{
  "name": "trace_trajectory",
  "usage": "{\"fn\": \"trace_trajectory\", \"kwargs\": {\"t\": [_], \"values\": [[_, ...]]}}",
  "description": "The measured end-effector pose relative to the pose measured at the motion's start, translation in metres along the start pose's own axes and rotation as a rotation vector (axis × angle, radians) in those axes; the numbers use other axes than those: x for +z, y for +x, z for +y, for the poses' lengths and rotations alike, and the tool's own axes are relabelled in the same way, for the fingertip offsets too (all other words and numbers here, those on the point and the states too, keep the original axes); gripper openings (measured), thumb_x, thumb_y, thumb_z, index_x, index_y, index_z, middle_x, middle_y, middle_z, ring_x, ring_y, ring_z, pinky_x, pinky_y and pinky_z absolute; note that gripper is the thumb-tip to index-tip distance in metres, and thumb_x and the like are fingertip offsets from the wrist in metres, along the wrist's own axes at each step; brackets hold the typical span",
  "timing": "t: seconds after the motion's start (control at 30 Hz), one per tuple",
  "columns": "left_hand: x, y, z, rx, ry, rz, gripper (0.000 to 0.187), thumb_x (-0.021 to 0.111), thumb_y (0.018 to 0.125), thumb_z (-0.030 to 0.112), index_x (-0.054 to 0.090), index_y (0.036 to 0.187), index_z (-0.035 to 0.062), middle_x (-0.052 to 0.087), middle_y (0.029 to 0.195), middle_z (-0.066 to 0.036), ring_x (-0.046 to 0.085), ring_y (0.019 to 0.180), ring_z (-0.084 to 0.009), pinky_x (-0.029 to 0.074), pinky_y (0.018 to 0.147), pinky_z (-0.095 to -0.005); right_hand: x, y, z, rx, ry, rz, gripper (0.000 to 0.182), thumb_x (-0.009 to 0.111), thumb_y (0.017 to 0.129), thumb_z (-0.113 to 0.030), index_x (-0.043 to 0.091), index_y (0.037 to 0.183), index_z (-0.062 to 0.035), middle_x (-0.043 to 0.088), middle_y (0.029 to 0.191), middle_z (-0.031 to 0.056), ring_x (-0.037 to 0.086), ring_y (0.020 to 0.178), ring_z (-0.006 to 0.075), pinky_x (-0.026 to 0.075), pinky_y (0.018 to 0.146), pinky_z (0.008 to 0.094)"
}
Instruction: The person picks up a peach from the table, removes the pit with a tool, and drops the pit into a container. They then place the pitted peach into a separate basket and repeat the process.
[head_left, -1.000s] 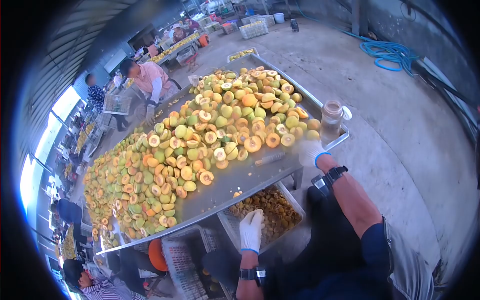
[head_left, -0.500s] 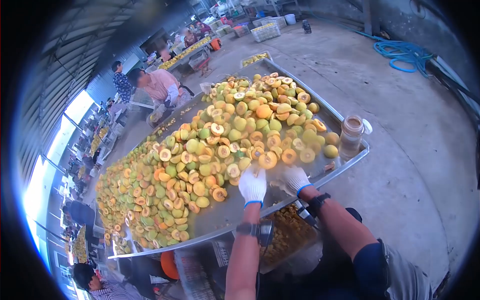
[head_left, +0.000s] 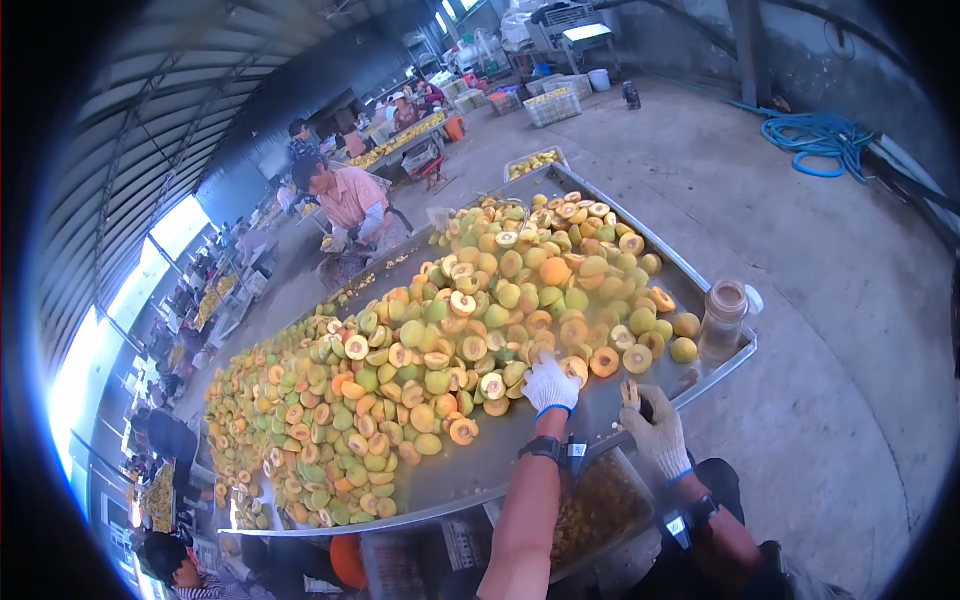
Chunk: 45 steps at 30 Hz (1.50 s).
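Note:
Halved yellow-green fruit (head_left: 410,340) with brown centres lies heaped on a metal table (head_left: 590,415). My left hand (head_left: 549,384), in a white glove, reaches to the near edge of the heap, its fingers closed around a fruit half. Nearer the table's front edge, my right hand (head_left: 655,425), in a dirtier glove, pinches a small tool with a light wooden-looking handle (head_left: 630,392). Single halves (head_left: 604,362) lie between the two hands.
A clear bottle (head_left: 722,322) stands at the table's right corner. Below the front edge is a bin (head_left: 600,510) of brown bits. A person in a pink shirt (head_left: 352,205) works across the table. Blue hose (head_left: 820,140) lies coiled on the floor.
My right hand has moved right and back from the fruit, and the tool now shows in it. My left hand has shifted right in the view. The camera view has also shifted.

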<state>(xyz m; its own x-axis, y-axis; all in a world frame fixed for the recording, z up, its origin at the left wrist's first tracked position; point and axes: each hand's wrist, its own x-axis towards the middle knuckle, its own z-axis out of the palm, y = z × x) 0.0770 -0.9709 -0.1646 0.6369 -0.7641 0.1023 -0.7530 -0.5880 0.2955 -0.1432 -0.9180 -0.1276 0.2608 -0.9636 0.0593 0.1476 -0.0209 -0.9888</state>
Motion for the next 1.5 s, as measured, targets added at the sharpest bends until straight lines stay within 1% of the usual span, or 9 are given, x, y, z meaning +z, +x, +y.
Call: {"fn": "trace_trajectory", "kwargs": {"t": [0.23,0.43,0.6,0.77,0.97,1.07,1.3,1.37,1.5], "values": [[-0.007,-0.041,0.000,0.196,0.005,0.097,0.057,0.086,0.074,0.034,0.063,0.120,0.0102,0.066,0.120,-0.017,0.063,0.113,-0.0394,0.050,0.093,-0.0548,-0.016,-0.068,-0.027,0.108,0.089,0.022,0.029,0.064,0.102,-0.014,0.061,0.126,0.0025,0.066,0.095,0.0002,0.058,0.082,0.0048,0.049,0.072,0.0219],[-0.079,-0.151,-0.026,-0.058,-1.135,-0.004,0.046,0.080,0.079,0.013,0.061,0.118,-0.0038,0.066,0.109,-0.010,0.064,0.100,-0.0185,0.054,0.086,-0.0328,-0.030,-0.092,-0.039,0.209,0.173,0.030,0.029,0.063,0.104,-0.018,0.059,0.127,0.0002,0.065,0.092,-0.0006,0.056,0.075,0.0041,0.046,0.063,0.0214],[-0.089,-0.234,-0.068,-0.308,-1.784,-0.058,0.046,0.065,0.092,0.014,0.053,0.134,-0.0011,0.063,0.121,-0.017,0.067,0.108,-0.0289,0.058,0.091,-0.0434,0.008,-0.085,-0.070,0.227,0.315,-0.050,0.027,0.062,0.106,-0.022,0.059,0.125,-0.0022,0.065,0.092,0.0012,0.057,0.072,0.0051,0.046,0.060,0.0219],[-0.097,-0.271,-0.091,-0.298,-1.845,-0.057,0.045,0.058,0.099,0.026,0.051,0.136,0.0008,0.064,0.121,-0.017,0.067,0.111,-0.0306,0.058,0.092,-0.0461,0.067,-0.101,-0.072,0.167,0.642,0.005,0.032,0.059,0.108,-0.028,0.057,0.128,-0.0033,0.065,0.092,0.0026,0.061,0.073,0.0092,0.048,0.061,0.0228],[-0.073,-0.292,-0.116,-0.232,-1.696,0.044,0.056,0.053,0.106,0.040,0.045,0.146,0.0013,0.059,0.133,-0.021,0.064,0.117,-0.0350,0.056,0.099,-0.0479,0.079,-0.151,-0.054,0.187,0.481,-0.087,0.029,0.054,0.110,-0.024,0.058,0.128,-0.0021,0.063,0.088,0.0008,0.059,0.072,0.0071,0.048,0.061,0.0227],[-0.083,-0.297,-0.106,-0.376,-2.297,-0.033,0.060,0.051,0.104,0.050,0.050,0.144,0.0064,0.055,0.141,-0.014,0.050,0.137,-0.0311,0.043,0.115,-0.0475,0.076,-0.179,-0.051,0.188,0.453,-0.163,0.029,0.055,0.110,-0.025,0.060,0.127,-0.0024,0.062,0.087,-0.0001,0.059,0.070,0.0061,0.048,0.060,0.0235],[-0.072,-0.304,-0.126,-0.455,-2.338,-0.045,0.059,0.050,0.104,0.053,0.056,0.133,0.0021,0.062,0.127,-0.018,0.061,0.117,-0.0339,0.049,0.103,-0.0490,0.043,-0.187,-0.061,0.312,0.101,-0.443,0.031,0.058,0.108,-0.029,0.061,0.122,-0.0023,0.064,0.082,-0.0015,0.060,0.066,0.0051,0.046,0.057,0.0232],[-0.059,-0.305,-0.145,-0.354,-2.385,-0.082,0.060,0.057,0.100,0.055,0.056,0.132,0.0035,0.062,0.124,-0.016,0.062,0.111,-0.0323,0.050,0.095,-0.0474,0.029,-0.159,-0.069,0.011,-0.131,-0.552,0.040,0.065,0.102,-0.032,0.061,0.122,0.0023,0.071,0.092,0.0119,0.070,0.088,0.0228,0.055,0.078,0.0379],[-0.076,-0.313,-0.150,-0.346,-2.373,-0.045,0.063,0.058,0.100,0.057,0.056,0.134,0.0029,0.064,0.124,-0.017,0.063,0.112,-0.0333,0.053,0.092,-0.0470,-0.001,-0.134,-0.110,-0.152,-0.533,-0.708,0.047,0.071,0.091,-0.032,0.061,0.121,0.0024,0.071,0.096,0.0177,0.070,0.095,0.0279,0.054,0.086,0.0407]]}}
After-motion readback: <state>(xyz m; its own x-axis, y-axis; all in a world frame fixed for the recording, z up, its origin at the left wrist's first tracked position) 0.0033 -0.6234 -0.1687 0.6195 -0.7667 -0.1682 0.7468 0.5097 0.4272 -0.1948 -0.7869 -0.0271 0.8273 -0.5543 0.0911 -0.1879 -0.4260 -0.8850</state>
